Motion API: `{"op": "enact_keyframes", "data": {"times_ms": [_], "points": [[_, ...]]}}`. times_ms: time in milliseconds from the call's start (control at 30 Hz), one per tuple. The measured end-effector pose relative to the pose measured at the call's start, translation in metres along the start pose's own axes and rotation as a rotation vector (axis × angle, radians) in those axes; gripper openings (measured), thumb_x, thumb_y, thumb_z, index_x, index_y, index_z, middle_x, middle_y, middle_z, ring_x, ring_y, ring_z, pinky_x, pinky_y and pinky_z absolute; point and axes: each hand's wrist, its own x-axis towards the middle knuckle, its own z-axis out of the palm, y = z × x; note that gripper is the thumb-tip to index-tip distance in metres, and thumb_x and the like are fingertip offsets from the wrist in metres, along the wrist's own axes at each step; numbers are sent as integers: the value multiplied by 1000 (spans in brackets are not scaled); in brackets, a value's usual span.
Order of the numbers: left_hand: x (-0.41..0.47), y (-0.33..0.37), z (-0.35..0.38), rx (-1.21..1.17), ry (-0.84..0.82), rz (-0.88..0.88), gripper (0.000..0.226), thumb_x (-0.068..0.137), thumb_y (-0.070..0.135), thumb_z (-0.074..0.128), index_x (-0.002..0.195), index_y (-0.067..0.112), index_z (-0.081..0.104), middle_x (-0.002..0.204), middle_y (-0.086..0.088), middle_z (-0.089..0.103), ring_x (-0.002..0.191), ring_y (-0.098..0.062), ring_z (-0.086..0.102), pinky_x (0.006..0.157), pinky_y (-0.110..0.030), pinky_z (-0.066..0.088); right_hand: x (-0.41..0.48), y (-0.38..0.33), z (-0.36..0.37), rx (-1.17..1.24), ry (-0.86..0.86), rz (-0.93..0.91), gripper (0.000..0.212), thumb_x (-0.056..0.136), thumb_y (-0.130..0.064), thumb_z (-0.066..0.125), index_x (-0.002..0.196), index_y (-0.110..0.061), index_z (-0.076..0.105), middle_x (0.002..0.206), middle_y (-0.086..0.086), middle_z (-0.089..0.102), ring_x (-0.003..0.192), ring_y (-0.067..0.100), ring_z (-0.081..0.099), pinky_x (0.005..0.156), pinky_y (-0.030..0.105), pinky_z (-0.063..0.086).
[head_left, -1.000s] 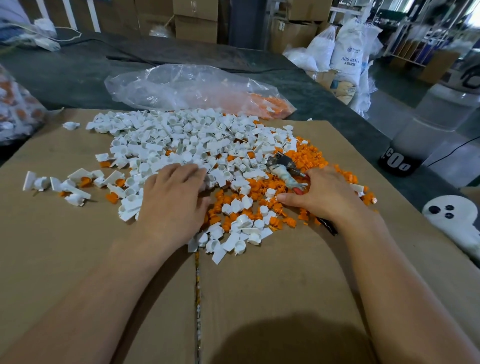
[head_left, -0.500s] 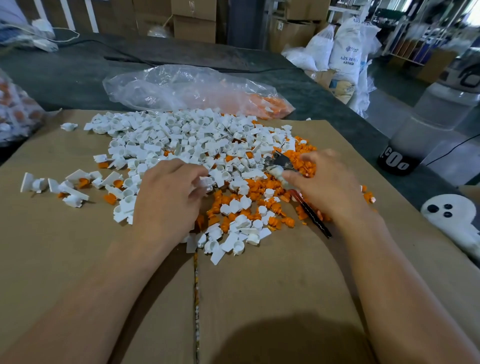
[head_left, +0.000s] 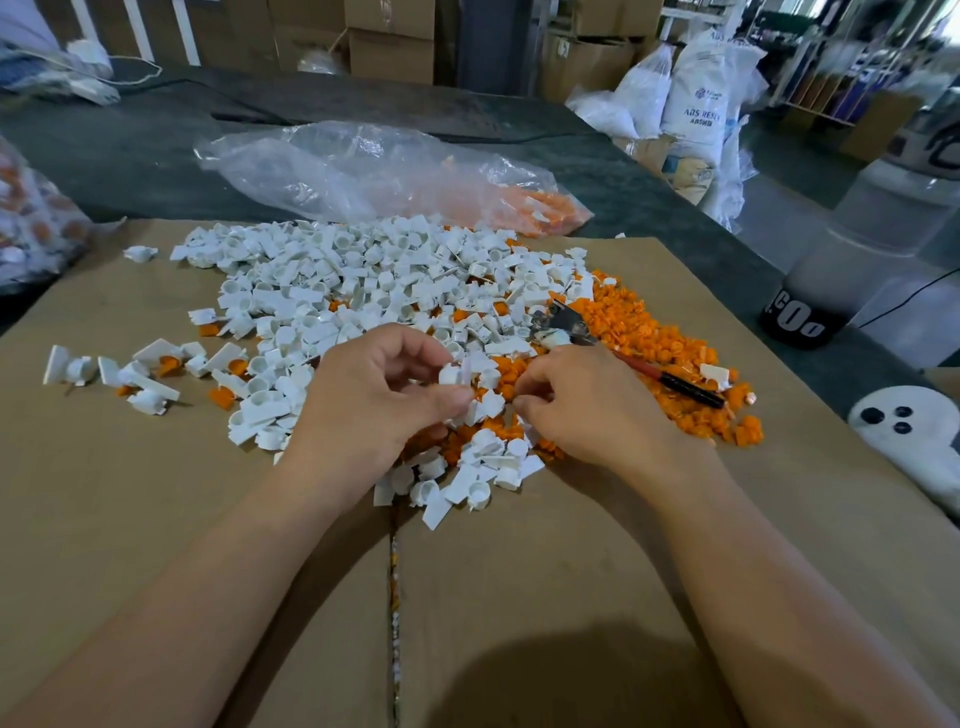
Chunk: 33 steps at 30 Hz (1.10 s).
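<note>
While the left hand (head_left: 374, 400) pinches a white cap (head_left: 453, 374) between thumb and fingers, the right hand (head_left: 587, 410) curls its fingers together just beside it, and I cannot tell what they hold. A piece from the orange plugs (head_left: 649, 322) beyond them should probably meet the cap squarely.

A single wide-angle view is taken from the person's head, facing forward and down. It sits close above the cardboard sheet (head_left: 519, 571), whose near edge runs out of frame. Both forearms enter from the near corners. The left hand (head_left: 374, 410) and right hand (head_left: 587, 410) meet at frame centre, beside the white part (head_left: 451, 374). The far field reaches the plastic bag (head_left: 363, 171), the stacked boxes (head_left: 389, 41) and, far right, the white sacks (head_left: 696, 104).
</note>
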Motion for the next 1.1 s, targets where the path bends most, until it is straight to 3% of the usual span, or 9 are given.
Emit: {"op": "enact_keyframes", "data": {"times_ms": [200,333,433,567,667,833,967,1100], "points": [[2,1,-1,-207,-7,-72,31,50,11,72,80,16,65,60,9,64,61,-10,66,55,-17,54,1,2,1,15,2,-3,20,93,-24,51,103,-19,67,103,0,64,92,15,57,72,29,45],[1,2,-1,-250,-33,-97,27,59,1,71,81,15,66,59,9,66,66,-12,69,57,-17,54,2,5,-1,116,161,-20,15,89,-27,58,93,-18,70,86,-5,49,75,5,44,59,15,31],[1,4,-1,-344,-52,-136,24,67,-7,65,85,9,64,59,1,67,59,-16,69,52,-18,53,-2,3,-6,325,286,-23,8,84,-24,65,84,-19,71,75,-14,52,67,2,50,64,6,38],[1,5,-1,-323,-46,-120,24,70,-7,65,84,12,66,58,2,65,57,-14,68,52,-18,53,-9,-11,-11,865,248,-26,16,80,-7,67,73,-21,65,67,-6,64,57,6,62,57,15,52],[0,5,-1,-338,-62,-126,22,70,-11,63,81,9,63,58,0,68,58,-13,69,53,-19,54,-12,-22,-10,1034,200,-70,21,81,2,63,75,-18,63,65,-6,65,60,6,66,57,16,52],[0,4,-1,-296,-57,-108,28,51,5,70,78,7,63,59,-4,65,57,-17,67,56,-23,57,-16,-30,-7,1021,165,-128,20,82,0,64,76,-20,63,68,-3,68,64,11,66,60,23,55],[-1,7,0,-280,-34,-106,32,47,10,71,77,6,63,63,-10,66,58,-18,68,54,-21,55,-15,-31,-7,869,214,-123,23,82,-8,66,73,-29,62,75,2,68,72,21,65,69,44,55],[-2,7,1,-238,-20,-82,27,51,7,72,76,4,63,57,-5,67,54,-15,67,51,-18,53,-16,-31,-6,824,196,-98,24,82,-12,67,71,-32,60,70,-7,64,69,16,63,67,40,55]]}}
